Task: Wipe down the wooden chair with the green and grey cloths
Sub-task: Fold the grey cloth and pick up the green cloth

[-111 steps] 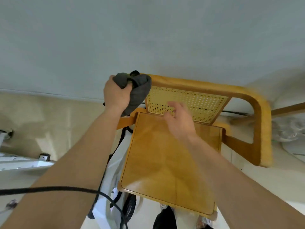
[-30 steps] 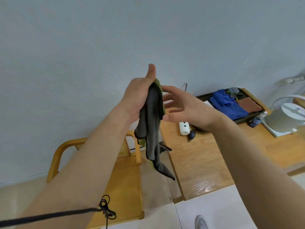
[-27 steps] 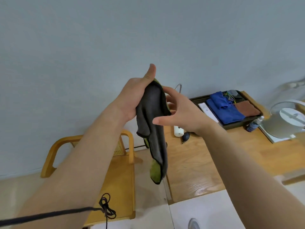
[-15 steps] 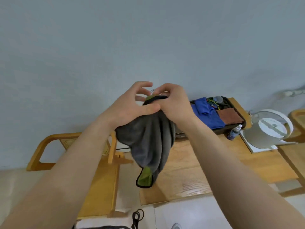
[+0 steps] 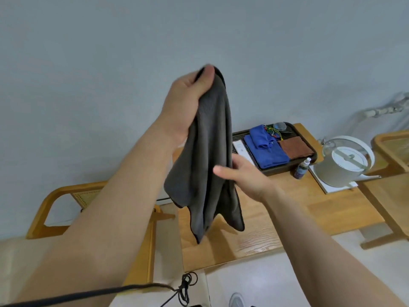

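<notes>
A wooden table point(image 5: 261, 238) stands against the pale wall, carrying a dark tray point(image 5: 309, 161) with blue cloths point(image 5: 267, 149) and a brown cloth point(image 5: 295, 147), a small bottle point(image 5: 302, 168) just beside the tray, and a white appliance point(image 5: 344, 163) farther right. The chair point(image 5: 55, 209) sits left of the table, largely hidden behind the left forearm; a black cord point(image 5: 181, 286) crosses the floor below. The left hand point(image 5: 186, 103) is raised, fingers closed around the top of the grey cloth point(image 5: 210, 156), which hangs down in front of the table. The right hand point(image 5: 245, 176) touches the cloth's right edge midway down, thumb in front, fingers loosely spread behind it; whether it pinches cannot be told.
</notes>
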Available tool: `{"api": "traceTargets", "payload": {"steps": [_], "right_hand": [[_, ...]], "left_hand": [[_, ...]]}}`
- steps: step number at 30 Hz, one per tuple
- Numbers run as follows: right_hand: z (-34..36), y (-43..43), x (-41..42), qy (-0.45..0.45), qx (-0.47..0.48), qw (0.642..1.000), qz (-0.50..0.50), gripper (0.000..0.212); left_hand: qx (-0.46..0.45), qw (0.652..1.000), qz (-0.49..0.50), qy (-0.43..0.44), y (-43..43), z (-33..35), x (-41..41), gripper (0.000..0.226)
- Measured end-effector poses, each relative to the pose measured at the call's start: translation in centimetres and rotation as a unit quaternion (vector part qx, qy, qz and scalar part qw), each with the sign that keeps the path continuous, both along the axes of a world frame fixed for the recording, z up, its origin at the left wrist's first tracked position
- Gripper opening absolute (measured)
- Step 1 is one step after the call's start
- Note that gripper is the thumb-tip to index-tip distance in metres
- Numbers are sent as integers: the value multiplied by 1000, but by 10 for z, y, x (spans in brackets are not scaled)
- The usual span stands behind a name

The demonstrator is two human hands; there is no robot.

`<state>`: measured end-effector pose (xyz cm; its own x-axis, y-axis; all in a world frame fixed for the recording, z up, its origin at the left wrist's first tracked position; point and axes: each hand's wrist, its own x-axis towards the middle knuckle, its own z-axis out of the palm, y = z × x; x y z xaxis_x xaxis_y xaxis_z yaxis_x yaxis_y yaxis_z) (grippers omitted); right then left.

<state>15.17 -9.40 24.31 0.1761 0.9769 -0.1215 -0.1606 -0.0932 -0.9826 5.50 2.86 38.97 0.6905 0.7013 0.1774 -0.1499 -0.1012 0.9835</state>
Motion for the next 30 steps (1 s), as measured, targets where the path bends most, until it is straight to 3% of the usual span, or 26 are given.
{"api": "traceTargets", "payload": {"steps": [4,9,11,13,15,17,19,21,23,26,30], "right_hand": [[-65,-11,-2,-38,-92,994,-55,24],[-121,-23,11,-107,-189,969,-116,21],[-107,-22,12,-126,-166,966,-152,12],[-81,-14,11,-120,-120,972,-165,28],[-51,-2,10,-74,-92,983,-139,33],[-23,9,10,-27,-87,993,-79,22],[-5,14,15,45,-101,993,-46,28],[1,8,24,86,-130,988,-20,40],[-6,-3,33,42,-126,991,-1,36],[-24,-22,33,5,-132,991,10,16],[-47,-38,17,-80,-145,986,17,27]], "left_hand": [[-29,998,-18,-59,17,26,-8,33],[-82,994,47,-63,52,9,-23,33],[-21,997,72,18,61,-19,-26,20],[43,987,52,146,57,-57,-27,15],[138,954,-20,265,43,-94,-26,17],[155,927,-109,323,24,-120,-24,20],[70,936,-148,313,11,-131,-25,26],[53,944,-154,288,13,-137,-28,21],[60,953,-130,267,19,-137,-32,14],[-3,968,-113,222,25,-135,-33,26],[-78,971,-138,177,11,-123,-27,14]]}}
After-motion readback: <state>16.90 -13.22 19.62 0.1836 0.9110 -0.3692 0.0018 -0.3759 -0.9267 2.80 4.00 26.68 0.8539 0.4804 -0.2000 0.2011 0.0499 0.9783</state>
